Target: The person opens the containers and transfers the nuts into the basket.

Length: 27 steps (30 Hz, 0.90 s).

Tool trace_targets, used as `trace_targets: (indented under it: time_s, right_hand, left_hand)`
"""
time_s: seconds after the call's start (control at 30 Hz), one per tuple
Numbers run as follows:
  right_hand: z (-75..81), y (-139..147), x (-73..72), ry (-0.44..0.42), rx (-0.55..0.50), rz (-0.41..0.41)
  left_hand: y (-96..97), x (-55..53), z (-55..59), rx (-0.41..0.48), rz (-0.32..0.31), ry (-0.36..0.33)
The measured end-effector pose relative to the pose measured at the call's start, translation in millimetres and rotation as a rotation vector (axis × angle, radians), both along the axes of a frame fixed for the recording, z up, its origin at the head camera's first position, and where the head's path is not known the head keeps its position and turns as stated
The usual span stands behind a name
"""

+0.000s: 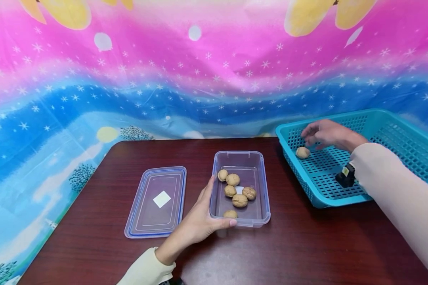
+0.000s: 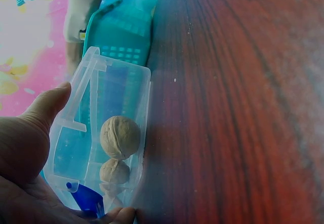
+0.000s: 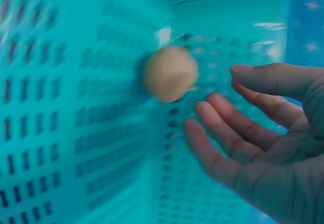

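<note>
Left hand point(image 1: 199, 219) grips the clear container point(image 1: 239, 159) round its eight-o'clock corner, walnuts point(image 1: 239, 200) inside; over at two o'clock, right hand point(image 1: 326, 133) hovers, fingers loosely spread, lone walnut point(image 1: 302, 152) in the teal basket point(image 1: 335, 201) at its eight o'clock!

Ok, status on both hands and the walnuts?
Left hand holds the clear box; six walnuts visible inside. Right hand empty, just short of a walnut in the basket. Nothing seen between them.
</note>
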State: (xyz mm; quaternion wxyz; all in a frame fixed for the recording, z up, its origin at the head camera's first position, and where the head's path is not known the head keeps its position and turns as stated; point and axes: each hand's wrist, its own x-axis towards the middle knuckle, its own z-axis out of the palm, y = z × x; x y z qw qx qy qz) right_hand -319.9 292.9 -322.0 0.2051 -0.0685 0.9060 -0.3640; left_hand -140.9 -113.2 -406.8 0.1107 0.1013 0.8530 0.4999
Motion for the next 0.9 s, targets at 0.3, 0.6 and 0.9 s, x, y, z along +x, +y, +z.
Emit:
trace_targets:
  time_s: [0.3,0.6,0.9]
  right_hand:
    - [44.5,-26,22.7,0.125,0.033,0.047]
    - [60.4,-77,67.0,0.209,0.01,0.169]
    - [44.3,-113,100.9,0.262,-0.035,0.276]
  left_hand:
    - [0.3,0.4,0.1,0.0,0.003,0.002]
    - [0.2,0.8,0.2,0.004,0.007,0.003]
    - [0.4,0.5,0.0,0.007,0.007,0.002]
